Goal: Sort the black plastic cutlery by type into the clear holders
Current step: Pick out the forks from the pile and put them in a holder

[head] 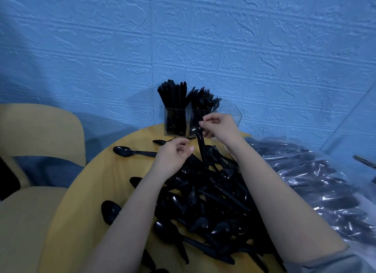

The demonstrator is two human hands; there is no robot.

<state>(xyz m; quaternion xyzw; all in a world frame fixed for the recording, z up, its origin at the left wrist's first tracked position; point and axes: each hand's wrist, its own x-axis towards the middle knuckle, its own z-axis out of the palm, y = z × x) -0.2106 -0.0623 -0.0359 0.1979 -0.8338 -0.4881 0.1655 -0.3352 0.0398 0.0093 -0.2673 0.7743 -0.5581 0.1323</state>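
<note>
The right grip (pixel 215 126) pinches a light, stiff, slick black utensil (pixel 201 144) near its upper end; the left grip (pixel 175 154), loosely curled below-left, holds nothing visible.

Blue brick-textured wall (pixel 203 38); yellow chairs (pixel 36 134) — left; round wooden table (pixel 97 181)

L hand (pixel 175 152) fingers loosely curled, R hand (pixel 217 125) pinching, both forearms extended
</note>
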